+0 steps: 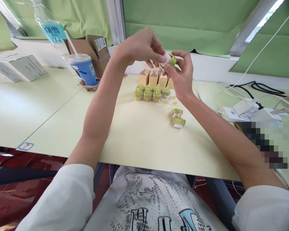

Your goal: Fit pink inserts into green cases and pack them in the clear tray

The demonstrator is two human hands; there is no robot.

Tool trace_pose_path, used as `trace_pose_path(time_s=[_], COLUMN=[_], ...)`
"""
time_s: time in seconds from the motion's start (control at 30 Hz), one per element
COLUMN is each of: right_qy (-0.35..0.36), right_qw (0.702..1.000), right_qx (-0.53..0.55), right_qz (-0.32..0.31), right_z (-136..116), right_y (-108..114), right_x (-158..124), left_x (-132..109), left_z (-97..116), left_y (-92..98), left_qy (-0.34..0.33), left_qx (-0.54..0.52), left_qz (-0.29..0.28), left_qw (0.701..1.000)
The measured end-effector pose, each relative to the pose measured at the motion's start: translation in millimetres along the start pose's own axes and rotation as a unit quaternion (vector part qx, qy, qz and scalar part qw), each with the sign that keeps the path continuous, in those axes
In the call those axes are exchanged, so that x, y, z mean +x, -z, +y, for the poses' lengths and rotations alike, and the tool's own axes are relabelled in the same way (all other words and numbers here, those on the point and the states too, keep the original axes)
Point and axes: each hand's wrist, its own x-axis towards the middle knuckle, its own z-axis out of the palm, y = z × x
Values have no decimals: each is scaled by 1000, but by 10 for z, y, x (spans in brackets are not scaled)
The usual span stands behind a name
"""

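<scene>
Green-pink case [171,60] gripped in L & R hands [145,46] [183,75], above tbl [144,141]; L wrist bent, R fingers curled.

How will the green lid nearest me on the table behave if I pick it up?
The lid will probably feel stiff, given its neat moulded shape. Its shiny surface might be slippery, though the loop on top should offer a grip. The white piece beneath could drop out; I can't see whether it's attached.

Green blinds [183,27] above a low white wall [212,70], pale tabletop [139,138], glossy dark-red floor [26,197].
</scene>
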Motion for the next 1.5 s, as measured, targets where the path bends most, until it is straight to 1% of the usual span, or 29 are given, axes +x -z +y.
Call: trace_pose_path(time_s=[0.13, 0.27, 0.33, 0.4, 0.5, 0.57, 0.63, 0.73, 0.8, 0.87, 0.93, 1.03, 1.1, 1.17, 1.23, 1.27, 1.33, 1.4, 1.5], right_qy=[-16, -48, -65, -72, -65, -51, -32, -12, -3, 8, 20, 24, 8, -21, -37, -33, -10, 10, 11], right_qw=[999, 987, 978, 974, 981, 985, 985, 984, 986, 989, 989, 985, 980, 971, 968, 973, 989, 998, 995], right_qx=[27, 112, 150, 166, 144, 130, 132, 135, 138, 140, 148, 169, 196, 229, 233, 215, 143, 59, -23], right_qz=[31, 107, 133, 136, 114, 104, 108, 114, 89, 39, 10, 18, 37, 63, 80, 76, 36, -25, -94], right_z=[-18, 48, 70, 69, 56, 68, 106, 165, 175, 164, 147, 132, 140, 183, 274, 336, 482, 633, 816], right_y=[60, 81, 89, 101, 118, 117, 103, 87, 108, 148, 191, 239, 264, 288, 321, 341, 382, 406, 375], right_x=[-14, -9, -16, -32, -58, -65, -57, -29, -16, -11, -7, 1, 8, 21, 37, 45, 57, 71, 102], left_x=[5, -2, -10, -16, -26, -42, -60, -79, -83, -74, -52, -11, -2, -15, -40, -52, -72, -80, -75], left_z=[-2, -5, 3, 18, 55, 86, 108, 117, 107, 78, 27, -49, -64, -44, -5, 14, 39, 41, 26], left_y=[-4, -33, -37, -32, -18, -10, -3, 3, 2, -1, -2, 7, 24, 46, 66, 73, 83, 89, 92], left_qy=[7, -7, -15, -17, -16, -1, 29, 53, 42, 24, 14, 4, 6, 27, 65, 83, 99, 93, 71], left_qx=[16, 2, 0, 0, -3, -19, -46, -55, -42, -34, -37, -47, -47, -35, -24, -21, -24, -28, -33], left_qz=[22, 54, 50, 38, 15, -3, -22, -24, -18, -8, 0, -3, -7, -11, -10, -6, 10, 18, 14], left_qw=[1000, 999, 999, 999, 1000, 1000, 998, 997, 998, 999, 999, 999, 999, 999, 998, 996, 995, 995, 997])
